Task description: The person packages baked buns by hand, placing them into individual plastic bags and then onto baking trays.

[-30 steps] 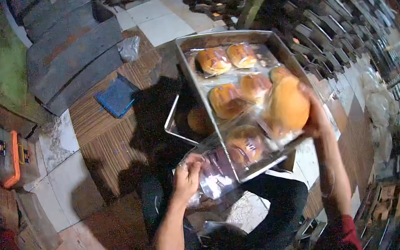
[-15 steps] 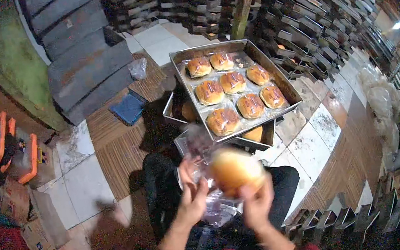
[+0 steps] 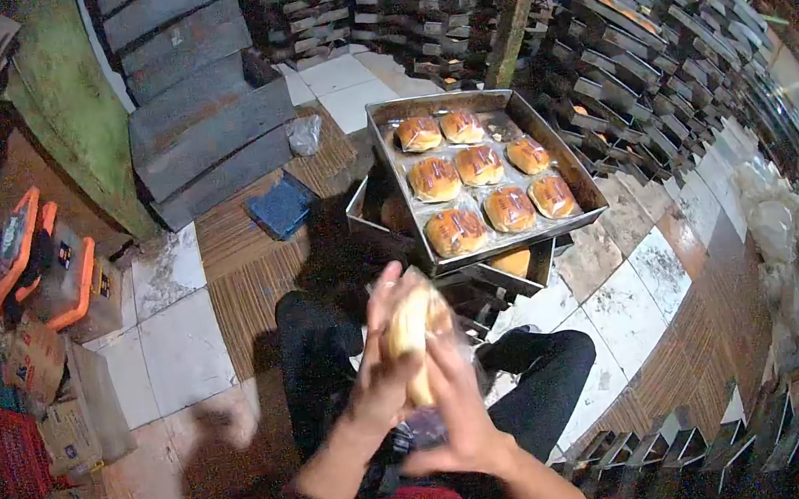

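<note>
A pale golden bread roll (image 3: 413, 334) stands on edge between my two hands, above my lap, with clear plastic around it. My left hand (image 3: 376, 374) presses on its left side, fingers pointing up. On the other side, my right hand (image 3: 463, 408) grips it, thumb low and fingers along the roll. Blur hides exactly how the plastic lies. Just beyond my hands, a metal tray (image 3: 560, 127) holds several brown-topped rolls in clear wrappers, one of them a wrapped roll (image 3: 456, 232) at the near left corner.
Beneath the tray are more metal trays (image 3: 543, 266) with rolls. A blue flat item (image 3: 281, 206) and a crumpled plastic bag (image 3: 305, 136) lie on the floor at left. Orange-edged bins (image 3: 71, 285) stand far left; stacked dark trays (image 3: 428, 3) line the back.
The roll has turned from flat to upright and moved left and slightly up. My left hand, earlier with a plastic bag, now meets my right hand around the roll. The view has shifted slightly.
</note>
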`<state>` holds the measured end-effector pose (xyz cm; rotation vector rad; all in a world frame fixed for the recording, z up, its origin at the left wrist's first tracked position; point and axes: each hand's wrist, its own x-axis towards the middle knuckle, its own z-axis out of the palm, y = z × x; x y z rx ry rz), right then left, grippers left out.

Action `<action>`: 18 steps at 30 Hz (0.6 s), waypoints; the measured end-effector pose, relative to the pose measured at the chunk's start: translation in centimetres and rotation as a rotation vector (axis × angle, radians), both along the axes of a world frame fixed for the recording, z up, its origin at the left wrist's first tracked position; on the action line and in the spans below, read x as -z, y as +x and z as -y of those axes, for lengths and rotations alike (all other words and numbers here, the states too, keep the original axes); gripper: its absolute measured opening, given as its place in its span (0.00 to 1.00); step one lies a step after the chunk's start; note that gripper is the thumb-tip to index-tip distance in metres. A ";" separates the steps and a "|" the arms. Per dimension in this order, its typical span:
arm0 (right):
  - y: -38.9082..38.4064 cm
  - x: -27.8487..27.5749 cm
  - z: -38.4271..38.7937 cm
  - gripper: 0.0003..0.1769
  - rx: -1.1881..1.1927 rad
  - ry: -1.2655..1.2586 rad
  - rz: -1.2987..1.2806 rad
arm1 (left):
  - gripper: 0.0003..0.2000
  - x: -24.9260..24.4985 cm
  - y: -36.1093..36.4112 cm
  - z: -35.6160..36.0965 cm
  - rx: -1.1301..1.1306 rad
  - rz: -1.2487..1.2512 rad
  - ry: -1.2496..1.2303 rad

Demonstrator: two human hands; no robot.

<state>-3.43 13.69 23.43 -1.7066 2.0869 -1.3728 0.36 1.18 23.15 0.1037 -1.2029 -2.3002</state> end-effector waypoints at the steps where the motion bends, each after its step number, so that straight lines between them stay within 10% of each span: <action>1: 0.6 -0.8 0.9 0.52 0.094 0.089 -0.089 | 0.36 0.8 -0.7 -0.5 -0.060 0.106 0.130; 3: -0.1 -3.3 0.7 0.46 0.013 0.289 -0.337 | 0.32 0.9 -0.4 1.5 0.207 0.183 0.723; 9: -2.5 2.2 2.7 0.09 0.175 0.153 -0.420 | 0.37 9.2 -3.1 2.2 0.189 0.242 0.950; 11: 0.1 0.8 1.9 0.09 -0.032 0.107 -0.562 | 0.36 3.2 -1.2 1.2 0.084 0.209 0.767; 12: 1.4 0.8 1.3 0.14 -0.063 0.030 -0.473 | 0.35 4.9 -1.7 2.9 0.282 0.053 1.018; 16: 0.2 -1.0 0.9 0.12 0.340 0.024 -0.145 | 0.31 -0.1 -0.8 3.5 0.021 -0.195 0.701; 18: -0.5 0.1 0.5 0.09 0.143 0.057 0.493 | 0.32 -0.8 -1.2 3.4 -0.096 -0.181 0.515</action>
